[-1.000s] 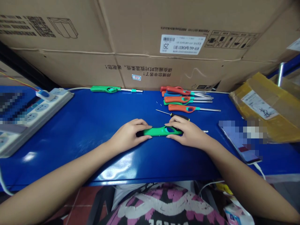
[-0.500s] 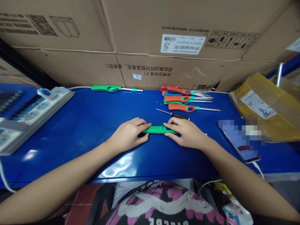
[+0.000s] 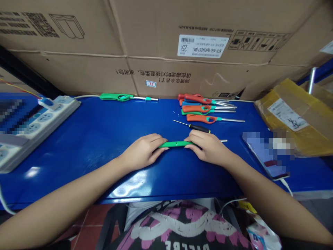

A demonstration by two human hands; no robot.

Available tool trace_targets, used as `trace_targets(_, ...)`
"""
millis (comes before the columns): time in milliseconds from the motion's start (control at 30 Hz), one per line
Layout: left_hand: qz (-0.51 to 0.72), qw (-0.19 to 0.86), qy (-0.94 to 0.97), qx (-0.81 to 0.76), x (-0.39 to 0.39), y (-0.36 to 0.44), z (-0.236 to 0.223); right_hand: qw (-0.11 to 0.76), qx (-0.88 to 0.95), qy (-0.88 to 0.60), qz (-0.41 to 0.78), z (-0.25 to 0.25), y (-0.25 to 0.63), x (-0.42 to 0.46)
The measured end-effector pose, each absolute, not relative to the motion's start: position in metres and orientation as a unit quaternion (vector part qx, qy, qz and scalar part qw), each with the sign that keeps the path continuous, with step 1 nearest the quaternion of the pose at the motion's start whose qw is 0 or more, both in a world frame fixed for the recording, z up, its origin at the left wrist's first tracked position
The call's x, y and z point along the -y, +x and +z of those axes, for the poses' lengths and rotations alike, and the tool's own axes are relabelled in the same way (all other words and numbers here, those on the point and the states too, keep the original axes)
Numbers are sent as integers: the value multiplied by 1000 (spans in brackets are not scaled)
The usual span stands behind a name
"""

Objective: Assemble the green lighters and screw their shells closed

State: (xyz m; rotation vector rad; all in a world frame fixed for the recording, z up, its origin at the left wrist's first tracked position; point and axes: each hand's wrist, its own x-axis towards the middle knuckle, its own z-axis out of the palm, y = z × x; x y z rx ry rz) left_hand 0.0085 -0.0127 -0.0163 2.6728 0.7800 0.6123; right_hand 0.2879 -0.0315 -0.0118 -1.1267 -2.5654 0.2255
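A green long-nosed lighter (image 3: 174, 144) lies on its edge on the blue table (image 3: 99, 139), its metal tip pointing right. My left hand (image 3: 142, 151) is closed around its left end. My right hand (image 3: 209, 147) grips its right part, fingers curled over the handle. A small black-handled screwdriver (image 3: 197, 127) lies just behind my right hand.
Several orange and green lighters (image 3: 205, 109) are piled at the back, and one green lighter (image 3: 122, 97) lies alone to their left. A white power strip (image 3: 39, 121) sits at the left, a phone (image 3: 267, 156) and a yellow-taped parcel (image 3: 293, 118) at the right. Cardboard boxes (image 3: 166, 48) wall off the back.
Both hands have rolled the green lighter from lying flat, with its trigger hole showing, onto its thin edge. The hands stayed in about the same place.
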Motion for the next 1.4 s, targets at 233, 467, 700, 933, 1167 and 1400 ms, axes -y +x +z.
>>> trace_targets(233, 221, 168, 922, -271, 13, 9, -13, 182, 896, -391, 105, -11, 287, 32)
trace_targets(467, 237, 175, 911, -289, 9, 3, -9, 250, 876, -399, 104, -10, 292, 26)
trace_targets(700, 271, 396, 792, -377, 9, 8, -5, 257, 867, -407, 127, -6, 294, 26)
trace_targets(933, 292, 673, 536, -418, 8, 19, -8, 199, 886, -389, 158, -9, 290, 27)
trace_targets(1167, 338, 545, 663, -385, 11, 17, -8, 213, 887, -383, 149, -10, 292, 26)
trace_targets(1400, 352, 496, 723, -327, 11, 14, -16, 249, 894, -346, 135, -14, 291, 26)
